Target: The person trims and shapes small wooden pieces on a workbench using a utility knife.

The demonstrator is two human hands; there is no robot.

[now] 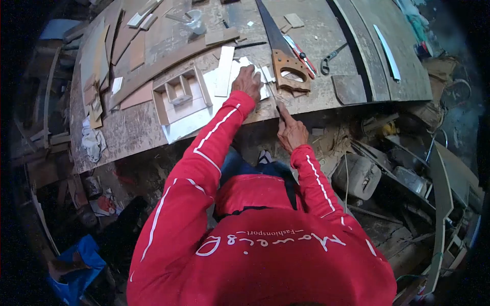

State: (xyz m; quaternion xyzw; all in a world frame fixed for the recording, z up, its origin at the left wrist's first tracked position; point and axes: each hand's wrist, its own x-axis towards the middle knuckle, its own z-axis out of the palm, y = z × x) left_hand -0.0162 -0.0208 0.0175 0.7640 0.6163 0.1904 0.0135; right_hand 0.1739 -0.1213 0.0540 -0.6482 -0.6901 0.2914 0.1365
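My left hand (247, 84) presses down with curled fingers on small white pieces of board (264, 91) near the bench's front edge. Just right of it, my right hand (292, 133) is closed round the dark handle of a thin-bladed tool (278, 107). Its narrow blade points away from me, beside the white pieces; its exact kind is too small to tell. A white strip (224, 71) lies left of my left hand. Further left is a small wooden box frame with dividers (182, 94), resting partly on a white sheet (178, 128).
A wooden-handled handsaw (290, 70) lies beyond my right hand, with a red utility knife (302, 55) and a dark curved-handled tool (333, 58) nearby. A plastic cup (195, 21), a long board (168, 66) and offcuts occupy the bench. A jerrycan (357, 176) stands below right.
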